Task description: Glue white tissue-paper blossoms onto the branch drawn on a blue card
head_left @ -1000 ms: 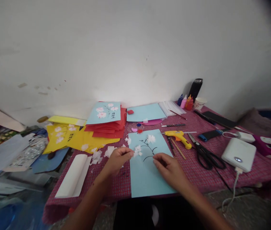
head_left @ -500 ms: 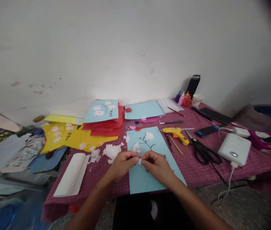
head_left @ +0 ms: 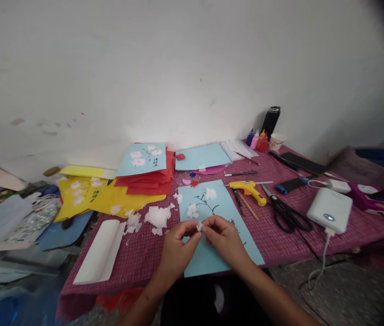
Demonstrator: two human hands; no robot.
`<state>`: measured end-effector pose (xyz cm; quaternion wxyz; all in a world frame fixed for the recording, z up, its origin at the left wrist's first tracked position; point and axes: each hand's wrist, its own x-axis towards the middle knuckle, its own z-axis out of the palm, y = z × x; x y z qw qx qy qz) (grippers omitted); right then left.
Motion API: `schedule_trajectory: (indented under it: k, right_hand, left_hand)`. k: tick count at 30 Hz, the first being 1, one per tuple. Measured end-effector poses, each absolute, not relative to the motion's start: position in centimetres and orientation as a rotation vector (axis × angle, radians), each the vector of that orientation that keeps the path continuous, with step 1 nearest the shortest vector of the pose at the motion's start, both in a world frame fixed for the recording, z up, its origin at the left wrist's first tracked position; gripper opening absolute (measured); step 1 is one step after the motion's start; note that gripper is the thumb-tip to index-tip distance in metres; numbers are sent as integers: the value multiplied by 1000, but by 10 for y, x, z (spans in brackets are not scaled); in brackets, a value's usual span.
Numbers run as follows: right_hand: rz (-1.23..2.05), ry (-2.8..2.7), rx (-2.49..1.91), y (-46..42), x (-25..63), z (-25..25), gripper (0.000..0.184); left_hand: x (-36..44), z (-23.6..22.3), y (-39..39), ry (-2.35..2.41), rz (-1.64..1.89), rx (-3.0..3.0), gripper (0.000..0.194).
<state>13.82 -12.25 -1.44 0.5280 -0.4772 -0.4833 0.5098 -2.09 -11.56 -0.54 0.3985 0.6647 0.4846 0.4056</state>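
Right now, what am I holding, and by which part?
A small white scrap, between the fingertips of the left hand and right hand; the exact part pinched is too small to tell.

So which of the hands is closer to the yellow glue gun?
Right. The right hand is below and left of the yellow glue gun in the picture; the left hand is farther left, beyond the right hand.

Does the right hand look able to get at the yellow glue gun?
Likely yes: the glue gun lies beside the blue card under the hands, with only thin sticks lying flat between. But the right hand seems to be pinching a paper scrap, so it would probably need freeing first.
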Motion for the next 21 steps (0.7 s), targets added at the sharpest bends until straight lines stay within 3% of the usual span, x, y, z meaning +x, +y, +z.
schedule_trajectory:
  k: [8, 11, 16, 21]
  right_hand:
    - [1229, -1202, -1109, -123, 139, -22, 15]
    - [1050, -1343, -1133, -127, 143, -20, 13]
    - [631, -1827, -985, -132, 155, -8, 33]
    - [547, -1971, -944, -132, 162, -9, 28]
  left_hand:
    - [-21, -1, -115, 1244, 1027, 1595, 15]
    - [-23, -5, -112, 1172, 1010, 1378, 13]
    - [-23, -11, -107, 984, 959, 1110, 14]
    - [-25, -9, -108, 926, 823, 1055, 21]
